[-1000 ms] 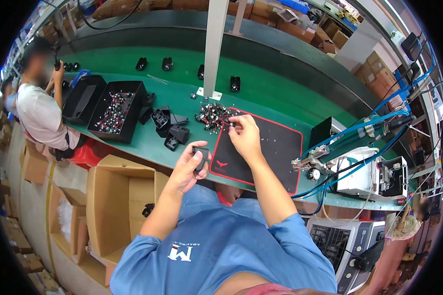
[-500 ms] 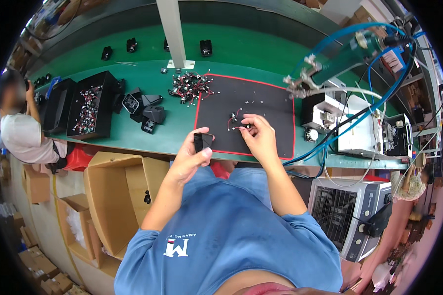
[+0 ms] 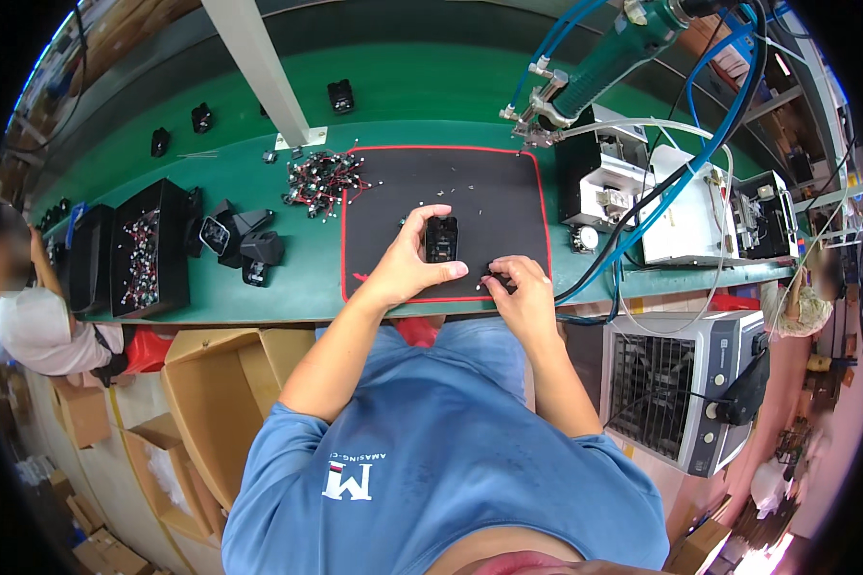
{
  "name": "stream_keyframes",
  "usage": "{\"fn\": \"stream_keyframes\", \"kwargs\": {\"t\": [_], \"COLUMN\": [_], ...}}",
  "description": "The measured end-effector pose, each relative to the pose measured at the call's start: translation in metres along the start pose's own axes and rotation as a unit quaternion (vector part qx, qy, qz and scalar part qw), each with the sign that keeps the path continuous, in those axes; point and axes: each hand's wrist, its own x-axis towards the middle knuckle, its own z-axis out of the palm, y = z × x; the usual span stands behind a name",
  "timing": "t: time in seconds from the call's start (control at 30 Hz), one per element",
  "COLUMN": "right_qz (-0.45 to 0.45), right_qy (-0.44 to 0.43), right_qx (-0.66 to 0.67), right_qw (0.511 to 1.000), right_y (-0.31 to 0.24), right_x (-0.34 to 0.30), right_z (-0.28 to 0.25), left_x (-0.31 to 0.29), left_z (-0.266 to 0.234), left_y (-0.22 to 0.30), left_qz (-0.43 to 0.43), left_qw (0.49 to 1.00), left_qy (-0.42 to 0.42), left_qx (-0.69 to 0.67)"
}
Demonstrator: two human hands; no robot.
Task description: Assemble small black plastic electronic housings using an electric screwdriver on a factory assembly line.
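Over the black mat with a red border, my left hand grips a black plastic housing between thumb and fingers. The housing's recessed inner side faces up. To its right, my right hand pinches a small dark part with a white-tipped wire, partly covered by the fingers. Beyond the mat's left edge lies a heap of small parts with red and black wires. Several black plastic housings are piled farther left on the green bench.
A black bin of wired parts stands at the left, near a seated person. A metal post rises behind the heap. At the right are a green-bodied tool with blue hoses and a white machine. Cardboard boxes stand below the bench.
My left hand has brought the housing forward and right over the mat and turned its recessed side up. My right hand has picked up a small wired part and drawn it nearer me.
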Motion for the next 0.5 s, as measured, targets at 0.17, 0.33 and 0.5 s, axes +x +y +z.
{"fn": "stream_keyframes", "kwargs": {"t": [0.17, 0.33, 0.5], "right_qz": [0.038, 0.087, -0.085], "right_qy": [-0.011, -0.056, 0.016], "right_qx": [0.071, 0.159, 0.146], "right_qw": [0.997, 0.982, 0.986], "right_y": [-0.007, -0.012, -0.043], "right_x": [0.004, 0.008, 0.015], "right_z": [-0.006, -0.009, -0.001], "left_x": [0.003, -0.002, -0.01], "left_z": [0.001, -0.003, -0.001], "left_y": [0.0, 0.014, 0.023], "left_qz": [-0.051, 0.032, 0.088], "left_qw": [0.998, 0.964, 0.941], "left_qy": [-0.029, -0.024, -0.041], "left_qx": [-0.022, 0.265, 0.323]}}
